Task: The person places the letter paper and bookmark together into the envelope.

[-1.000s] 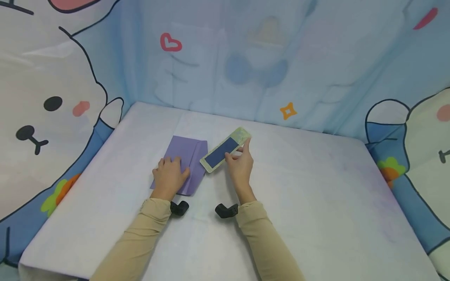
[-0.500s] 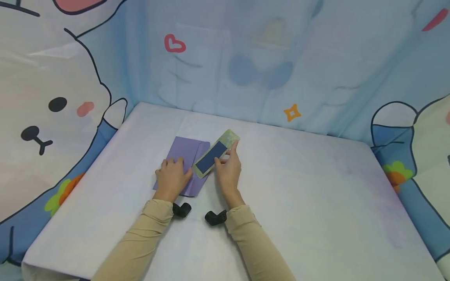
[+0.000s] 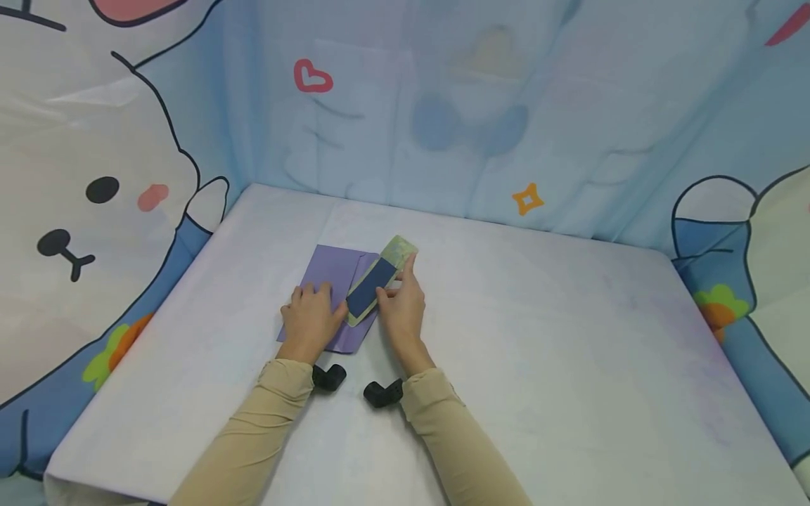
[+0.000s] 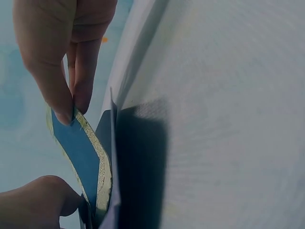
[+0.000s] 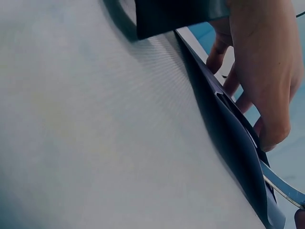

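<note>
A purple envelope (image 3: pixel 332 264) lies flat on the table, left of the middle in the head view. My left hand (image 3: pixel 311 316) rests on it with spread fingers, the thumb at the opening edge. My right hand (image 3: pixel 405 315) pinches a long card (image 3: pixel 371 289), pale green with a dark blue panel, between thumb and fingers. The card slants over the envelope's right side, its lower end close to my left thumb. In the left wrist view the card (image 4: pixel 78 148) bends, and its low end meets the envelope (image 4: pixel 114 191), where the tip is hidden.
A white cloth covers the table (image 3: pixel 557 351). Behind it hangs a light blue curtain (image 3: pixel 468 84) with cartoon prints. Black wrist cameras, one of them a camera (image 3: pixel 382 394) at the right cuff, sit just above the tabletop between the two forearms.
My right hand has moved left with the card, from beside the envelope to over its right part. The card now stands at a steeper slant. My left hand has stayed on the envelope.
</note>
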{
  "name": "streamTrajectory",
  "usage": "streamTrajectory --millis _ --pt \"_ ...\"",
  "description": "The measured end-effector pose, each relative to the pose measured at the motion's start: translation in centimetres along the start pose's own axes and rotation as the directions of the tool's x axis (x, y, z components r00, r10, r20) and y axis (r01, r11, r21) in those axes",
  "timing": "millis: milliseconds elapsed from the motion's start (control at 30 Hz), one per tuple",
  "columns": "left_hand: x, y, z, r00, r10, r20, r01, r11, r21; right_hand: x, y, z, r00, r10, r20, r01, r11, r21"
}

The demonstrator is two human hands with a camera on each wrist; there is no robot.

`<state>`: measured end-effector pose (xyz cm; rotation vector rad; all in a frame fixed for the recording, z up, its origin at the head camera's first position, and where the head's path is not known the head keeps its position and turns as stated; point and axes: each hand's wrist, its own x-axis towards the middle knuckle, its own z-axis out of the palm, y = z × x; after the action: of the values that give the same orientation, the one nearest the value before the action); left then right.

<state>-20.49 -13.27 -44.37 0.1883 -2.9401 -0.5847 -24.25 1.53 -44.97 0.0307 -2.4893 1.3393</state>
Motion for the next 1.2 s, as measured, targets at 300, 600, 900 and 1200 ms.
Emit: streamTrajectory --millis 300,600,900,1200 --pt "-0.04 0.05 0.02 1.000 0.008 -0.012 -0.008 1.000 -0.004 -0.28 0.24 0.32 1.000 0.000 0.022 0.001 1.000 -0.022" --pt "0.06 0.07 -0.02 1.000 -0.004 0.009 0.004 1.000 0.008 -0.38 0.23 0.64 0.996 -0.013 0.091 0.015 1.000 -0.024" --pt "0.04 0.02 -0.02 1.000 -0.009 -0.002 0.009 1.000 0.005 -0.64 -0.15 0.85 0.987 -0.013 0.159 0.019 0.999 -0.037" --pt "0.00 0.03 0.08 1.000 0.005 -0.014 -0.005 1.000 0.008 -0.89 -0.10 1.04 0.978 0.003 0.210 0.012 0.998 -0.067"
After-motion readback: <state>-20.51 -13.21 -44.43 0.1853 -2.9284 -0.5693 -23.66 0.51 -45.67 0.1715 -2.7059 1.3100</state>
